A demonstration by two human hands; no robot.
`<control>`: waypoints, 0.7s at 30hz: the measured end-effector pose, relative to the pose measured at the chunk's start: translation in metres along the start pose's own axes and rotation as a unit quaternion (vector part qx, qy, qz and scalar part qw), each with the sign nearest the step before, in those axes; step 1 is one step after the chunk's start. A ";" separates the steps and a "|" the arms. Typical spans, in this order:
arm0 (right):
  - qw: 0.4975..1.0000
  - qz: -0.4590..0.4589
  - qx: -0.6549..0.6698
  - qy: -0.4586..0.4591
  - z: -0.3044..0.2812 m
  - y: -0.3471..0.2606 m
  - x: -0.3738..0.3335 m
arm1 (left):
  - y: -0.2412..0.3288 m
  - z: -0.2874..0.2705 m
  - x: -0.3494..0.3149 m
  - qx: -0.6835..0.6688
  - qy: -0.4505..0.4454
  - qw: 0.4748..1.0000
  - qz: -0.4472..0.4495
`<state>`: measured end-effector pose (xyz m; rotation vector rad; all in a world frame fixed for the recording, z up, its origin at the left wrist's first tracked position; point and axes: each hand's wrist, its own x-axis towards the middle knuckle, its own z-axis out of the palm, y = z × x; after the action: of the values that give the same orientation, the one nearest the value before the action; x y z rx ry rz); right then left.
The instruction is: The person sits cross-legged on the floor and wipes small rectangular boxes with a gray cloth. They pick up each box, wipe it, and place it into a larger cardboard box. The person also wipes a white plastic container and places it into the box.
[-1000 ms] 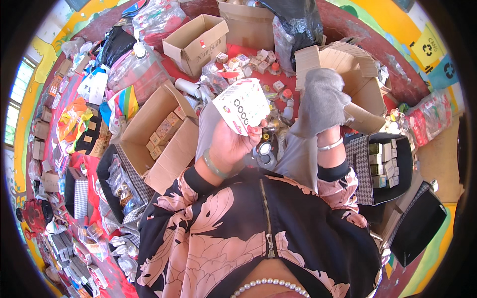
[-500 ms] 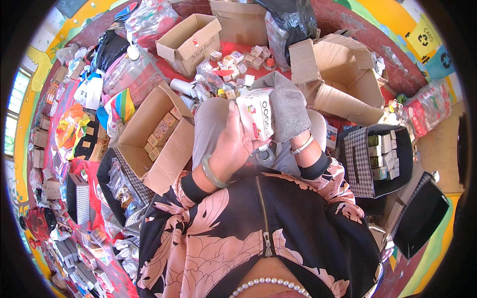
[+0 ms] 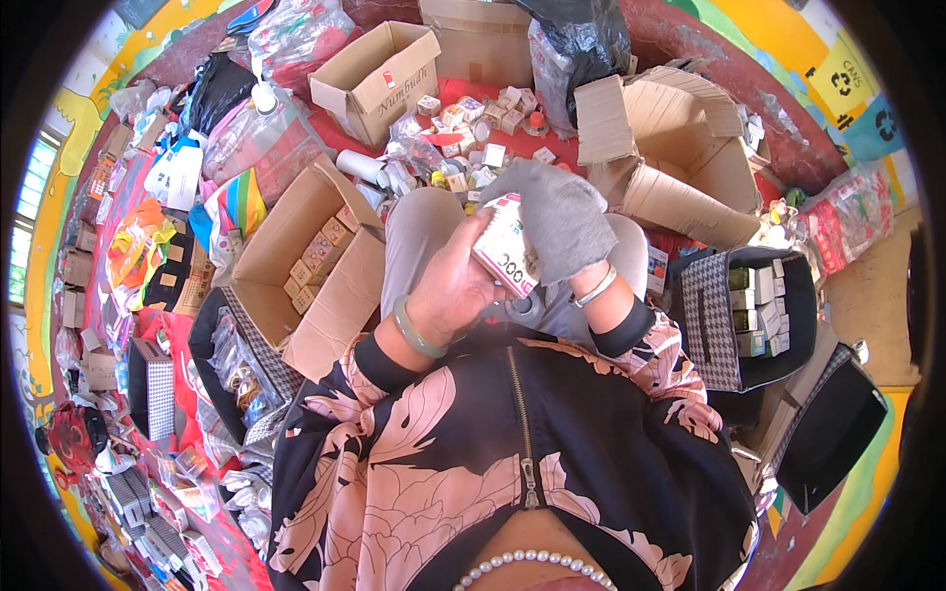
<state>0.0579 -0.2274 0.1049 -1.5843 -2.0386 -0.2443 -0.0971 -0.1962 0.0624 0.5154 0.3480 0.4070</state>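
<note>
White-and-red carton is in front of my lap, leaning, with my left grip closed round its near left side; my right grip is inside a grey cloth set against the carton's right side, so I cannot tell how far those fingers are bent. Around me a red sheet covers part of the floor. From the carton, small boxes lie heaped at twelve o'clock, a tall open brown box stands at eleven, a wide one with little boxes inside at nine, a torn-edged one at two, and a houndstooth bin packed with small boxes at four. A painted wall curves round the room, with a window far off just past nine. A second ago the cloth was well apart from the carton, toward two o'clock; now they meet. Half a second ago the carton showed me a broader face; since then it has turned and tipped, and the cloth has bent lower over its far end.
</note>
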 end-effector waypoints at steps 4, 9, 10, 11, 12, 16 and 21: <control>0.987 0.024 0.157 0.009 0.009 0.030 0.002 | -0.003 -0.006 -0.001 -0.122 -0.046 0.991 0.005; 0.949 0.114 0.295 -0.011 -0.002 0.019 -0.011 | 0.002 -0.009 0.001 -0.209 -0.142 0.967 0.038; 0.963 0.091 0.255 -0.020 -0.006 0.018 -0.011 | 0.004 -0.011 0.003 -0.209 -0.160 0.964 0.046; 0.982 0.049 0.181 -0.036 -0.009 0.016 -0.011 | 0.006 -0.015 0.005 -0.209 -0.178 0.960 0.054; 0.995 -0.001 0.066 -0.070 -0.010 0.012 -0.012 | 0.006 -0.019 0.005 -0.208 -0.194 0.957 0.062; 0.975 0.008 -0.105 -0.195 -0.013 -0.020 0.004 | 0.002 -0.044 -0.006 -0.234 -0.202 0.951 0.033; 0.633 0.410 0.657 0.011 0.067 0.041 -0.031 | 0.023 -0.054 -0.017 -0.152 -0.165 0.971 0.083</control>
<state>0.0811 -0.2110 0.0258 -1.1669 -0.6821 1.2602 -0.1411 -0.1643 0.0341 0.3041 -0.0810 0.5174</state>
